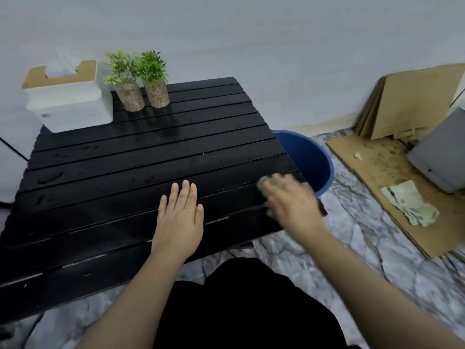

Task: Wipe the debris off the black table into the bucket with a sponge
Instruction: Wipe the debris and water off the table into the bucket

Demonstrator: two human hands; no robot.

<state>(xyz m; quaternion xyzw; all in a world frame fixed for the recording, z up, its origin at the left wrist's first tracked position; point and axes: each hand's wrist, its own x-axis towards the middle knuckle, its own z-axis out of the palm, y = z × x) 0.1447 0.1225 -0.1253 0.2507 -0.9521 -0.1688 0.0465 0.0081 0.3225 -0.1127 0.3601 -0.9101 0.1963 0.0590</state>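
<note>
Surface [113, 172] is black, slatted and wet-looking, with droplets. The slat gaps are the main trap, since fine debris likely drops through to the floor instead of reaching the edge, and wet bits may smear and stick. Bucket [314, 159] stands on the floor against the right edge, its rim lower than the surface and part of its mouth hidden under it. A stroke leaving near the front-right corner probably misses the opening and dumps onto the floor. Tissue box [68, 102] and two potted plants [141, 81] sit at the far-left corner, well apart from both hands, so knock risk is low unless a stroke runs long. Left hand [180, 217] lies flat, palm down, fingers straight, holding nothing. It looks like bracing, and leaning hard could shift a light surface. Right hand [292, 200] is motion-blurred at the right edge, on top of the sponge [264, 182]. Cannot tell whether its fingers curl round it or just press it, and a loose hold at that edge could send the sponge into the bucket. No debris is resolvable on the black slats.
</note>
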